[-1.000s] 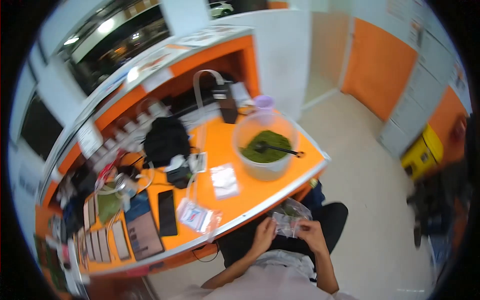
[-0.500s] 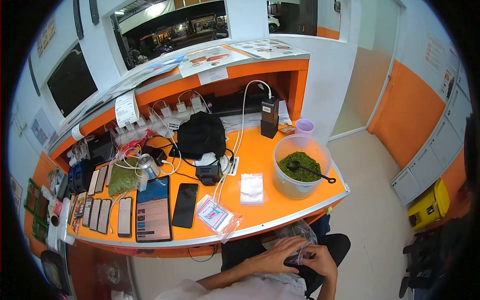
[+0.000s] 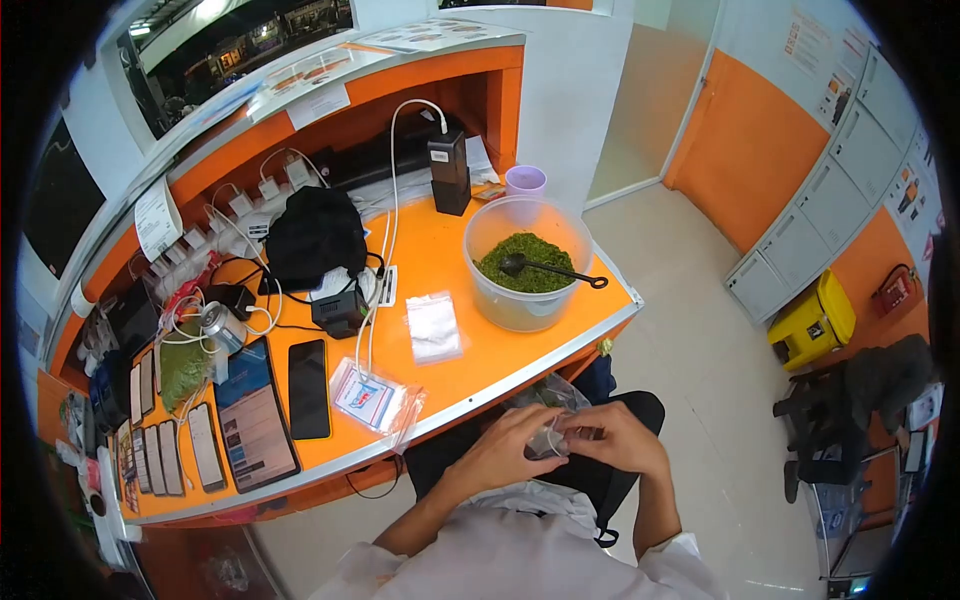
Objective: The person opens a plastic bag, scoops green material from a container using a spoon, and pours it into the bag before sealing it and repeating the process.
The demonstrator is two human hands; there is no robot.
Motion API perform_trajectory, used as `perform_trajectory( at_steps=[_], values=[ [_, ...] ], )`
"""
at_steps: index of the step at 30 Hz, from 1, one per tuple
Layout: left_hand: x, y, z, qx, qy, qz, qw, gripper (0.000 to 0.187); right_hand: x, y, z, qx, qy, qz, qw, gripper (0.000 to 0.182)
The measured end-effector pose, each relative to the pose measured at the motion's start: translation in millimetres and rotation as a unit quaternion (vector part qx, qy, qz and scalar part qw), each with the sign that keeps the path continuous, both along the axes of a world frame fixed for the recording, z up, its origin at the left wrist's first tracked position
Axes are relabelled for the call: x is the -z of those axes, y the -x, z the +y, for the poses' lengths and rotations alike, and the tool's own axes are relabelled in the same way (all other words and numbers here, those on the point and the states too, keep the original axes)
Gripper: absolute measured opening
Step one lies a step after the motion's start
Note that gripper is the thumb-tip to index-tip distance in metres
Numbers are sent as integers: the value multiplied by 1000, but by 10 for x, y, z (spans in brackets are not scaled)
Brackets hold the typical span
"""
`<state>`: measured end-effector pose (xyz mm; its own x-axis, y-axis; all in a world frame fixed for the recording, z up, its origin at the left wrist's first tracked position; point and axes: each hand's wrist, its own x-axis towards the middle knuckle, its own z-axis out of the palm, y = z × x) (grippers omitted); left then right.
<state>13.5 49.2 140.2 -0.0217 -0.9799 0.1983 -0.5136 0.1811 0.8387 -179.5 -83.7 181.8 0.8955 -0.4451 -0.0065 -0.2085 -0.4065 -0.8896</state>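
Over the lap, my left hand (image 3: pixel 505 452) and my right hand (image 3: pixel 615 437) hold a small clear plastic bag (image 3: pixel 547 441) between them, fingers curled on its two sides. What the bag contains is too small to tell. Behind the hands lies another crumpled clear bag (image 3: pixel 548 393), partly below the table edge. On the orange table (image 3: pixel 480 373), a clear tub (image 3: pixel 518 309) holds green shredded material (image 3: pixel 530 250) with a black spoon (image 3: pixel 560 269) resting on it. A stack of small clear bags (image 3: pixel 434 328) and a printed packet (image 3: pixel 368 398) lie nearer the middle.
A black phone (image 3: pixel 308 390), a tablet (image 3: pixel 257 420), several phones, a can (image 3: pixel 222 325) and a bag of green material (image 3: pixel 184 370) stand or lie at left. Cables run to a black power unit (image 3: pixel 449 172). A purple cup (image 3: pixel 526 181) is behind the tub. A yellow bin (image 3: pixel 815 322) stands right.
The view has turned right and down, so the table appears shifted left and up. Both hands have stayed over the lap, and the small bag between them shows more clearly.
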Motion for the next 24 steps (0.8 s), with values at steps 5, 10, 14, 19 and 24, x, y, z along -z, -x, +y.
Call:
perform_trajectory(
  at_steps=[5,10,14,19,24],
  values=[
    [-103,-167,69,-53,31,83,995,66,-921,-167,-252,144,227,-53,962,9],
    [-153,-217,59,-67,75,106,989,69,-1304,-1123,-837,86,454,-66,885,17],
    [-218,-255,25,-72,90,176,978,73,-1259,-1749,-1170,-52,372,334,865,22],
    [-100,-371,-226,-116,129,190,966,76,-1016,-1730,-1370,-3,503,249,828,17],
    [-92,-392,-469,-152,151,185,959,75,-1286,-1675,-1192,-35,635,252,729,9]
  ],
)
